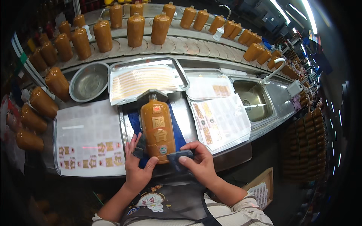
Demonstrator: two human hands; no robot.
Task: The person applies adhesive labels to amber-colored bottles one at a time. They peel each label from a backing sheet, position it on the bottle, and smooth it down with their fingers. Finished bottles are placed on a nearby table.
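Observation:
A caramel-brown bottle (157,128) lies on its back in front of me, its neck pointing away, with gold character decals and small round emblems on its face. Beneath it is a dark blue cloth (177,124). My left hand (138,165) cups the bottle's lower left side, thumb by its base and fingers stretched along its edge. In my right hand (200,162) is a dark flat scraper (180,159), pinched between thumb and fingers. Its edge meets the bottle's lower right face. A dark angular support (151,93) sits around the neck.
Decal sheets lie at left (90,132) and right (222,122). Behind the bottle stands a metal tray (177,67) of label strips, beside a steel bowl (89,82). A sink (253,98) is at right. Brown bottles (135,31) line the conveyor (188,45); several more edge the left side.

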